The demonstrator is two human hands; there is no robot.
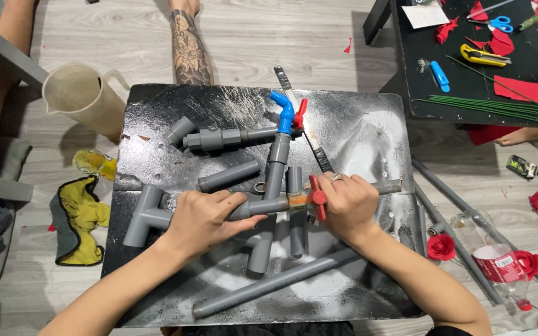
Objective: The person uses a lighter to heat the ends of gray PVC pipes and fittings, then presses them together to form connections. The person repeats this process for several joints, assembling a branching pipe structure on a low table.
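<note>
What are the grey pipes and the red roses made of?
The grey pipes look like matte plastic: smooth, evenly coloured, with moulded joints. The red roses seem to be folded paper or felt, like the red scraps on the black table; I can't tell which.

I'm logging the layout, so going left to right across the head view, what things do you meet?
Beige jug → yellow cloth → grey tee fitting → left hand → red valve handle → right hand → red paper rose → clear plastic bottle.
</note>
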